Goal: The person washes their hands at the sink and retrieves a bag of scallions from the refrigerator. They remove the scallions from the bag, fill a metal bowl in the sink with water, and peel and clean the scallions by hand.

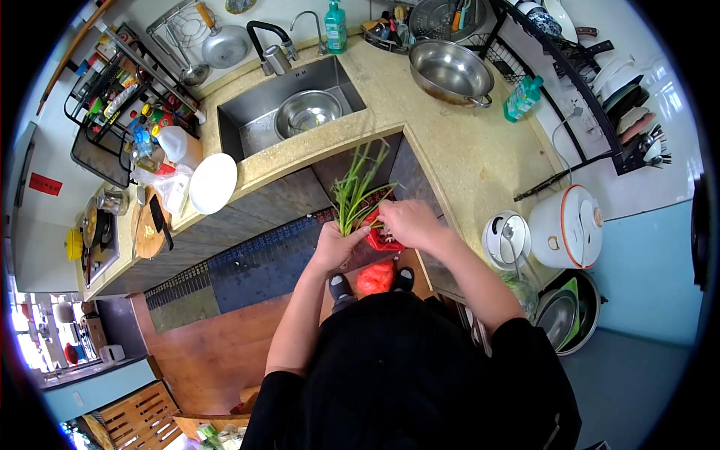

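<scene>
A bunch of long, thin green vegetable stalks (355,187) points up and away from me, over the floor in front of the counter. My left hand (337,246) is closed around its lower end. Close by on the right, my right hand (409,223) has its fingers pinched at the ends of the stalks; the fingertips are partly hidden. Below my hands is a red plastic container or bag (386,238) with pale bits in it, partly covered by my right hand. A red plastic bag (376,277) lies between my feet.
A metal bowl (308,112) stands in the sink (229,135). On the counter are a steel pan (451,71), a white plate (213,184), a cutting board with a knife (159,217) and a white rice cooker (564,229). The counter edge bends around in front of me.
</scene>
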{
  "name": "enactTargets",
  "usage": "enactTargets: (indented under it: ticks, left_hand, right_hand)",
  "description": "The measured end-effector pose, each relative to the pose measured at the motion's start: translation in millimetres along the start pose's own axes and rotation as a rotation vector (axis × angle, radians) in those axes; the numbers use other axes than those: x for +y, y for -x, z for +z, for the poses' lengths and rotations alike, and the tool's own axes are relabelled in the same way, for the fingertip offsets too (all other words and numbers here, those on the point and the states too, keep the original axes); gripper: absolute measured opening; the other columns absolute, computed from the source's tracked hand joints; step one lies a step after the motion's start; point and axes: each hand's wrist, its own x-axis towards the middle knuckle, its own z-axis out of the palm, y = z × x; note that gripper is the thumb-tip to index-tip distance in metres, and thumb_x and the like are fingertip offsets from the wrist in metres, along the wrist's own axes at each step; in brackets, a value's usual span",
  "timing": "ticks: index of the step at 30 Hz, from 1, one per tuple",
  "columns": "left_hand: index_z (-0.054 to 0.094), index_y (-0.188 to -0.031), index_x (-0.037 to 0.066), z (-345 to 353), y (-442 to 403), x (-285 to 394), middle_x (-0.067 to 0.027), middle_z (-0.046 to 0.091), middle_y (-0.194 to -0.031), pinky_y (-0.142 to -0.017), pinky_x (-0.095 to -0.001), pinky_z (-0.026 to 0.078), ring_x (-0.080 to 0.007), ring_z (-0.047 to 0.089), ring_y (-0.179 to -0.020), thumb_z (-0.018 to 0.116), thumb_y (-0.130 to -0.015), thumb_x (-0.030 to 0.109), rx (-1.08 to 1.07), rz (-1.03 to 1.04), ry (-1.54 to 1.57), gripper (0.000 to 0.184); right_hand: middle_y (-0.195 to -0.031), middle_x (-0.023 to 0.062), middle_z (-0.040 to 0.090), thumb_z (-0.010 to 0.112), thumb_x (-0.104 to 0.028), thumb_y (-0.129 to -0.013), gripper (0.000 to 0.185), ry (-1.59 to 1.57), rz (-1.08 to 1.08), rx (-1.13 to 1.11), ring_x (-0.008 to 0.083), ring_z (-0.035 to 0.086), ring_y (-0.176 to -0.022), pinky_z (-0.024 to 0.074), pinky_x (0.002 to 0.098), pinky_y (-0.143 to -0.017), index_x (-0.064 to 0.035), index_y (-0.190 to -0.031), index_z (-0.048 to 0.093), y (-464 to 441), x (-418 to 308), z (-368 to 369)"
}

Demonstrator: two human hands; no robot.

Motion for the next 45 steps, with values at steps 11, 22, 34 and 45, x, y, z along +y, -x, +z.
enactTargets:
  ticks: [11, 22, 34, 45]
  left_hand:
    - [0.059, -0.096, 0.008, 4, -9, -15, -0.0016, 0.064, -0.080, -0.048, -0.0205, 0.043, -0.0123, 0.066, -0.072, 0.060, -0.096, 0.022, 0.081, -0.358, 0.375, 0.015]
    - [0.060, -0.108, 0.005, -5, -17, -32, -0.0015, 0.065, -0.091, -0.044, -0.0173, 0.042, -0.0116, 0.066, -0.083, 0.054, -0.098, 0.021, 0.446, -0.419, 0.865, 0.019]
    - [0.055, -0.113, 0.005, 0, -17, -35, -0.0048, 0.064, -0.096, -0.046, -0.0170, 0.042, -0.0146, 0.066, -0.091, 0.054, -0.098, 0.017, 0.559, -0.289, 0.753, 0.019]
    - [0.057, -0.110, 0.006, -12, -21, -36, -0.0038, 0.064, -0.096, -0.048, -0.0176, 0.041, -0.0122, 0.066, -0.087, 0.053, -0.099, 0.017, 0.670, -0.251, 0.827, 0.016]
  right_hand:
    - [-0.074, -0.0035, 0.057, 0.054, -0.022, -0.098, 0.023, -0.841, 0.119, -0.410, 0.0064, 0.047, -0.070, 0.0424, 0.0262, -0.062, -0.0024, -0.087, 0.061, -27, 56, 3]
    - [-0.087, 0.0074, 0.058, 0.039, -0.023, -0.104, 0.017, -2.010, 0.302, -0.140, 0.0164, 0.056, -0.075, 0.0469, 0.0294, -0.068, -0.0092, -0.098, 0.048, 16, 71, 63]
    - [-0.081, 0.0075, 0.050, 0.035, -0.029, -0.104, 0.025, -1.937, 0.812, 0.673, 0.0205, 0.056, -0.067, 0.0543, 0.0379, -0.061, -0.0068, -0.095, 0.042, 1, 43, 96]
    - [-0.081, 0.0075, 0.060, 0.044, -0.027, -0.101, 0.023, -1.548, 1.053, 0.569, 0.0140, 0.056, -0.061, 0.0452, 0.0277, -0.049, -0.0053, -0.100, 0.051, 12, 38, 97]
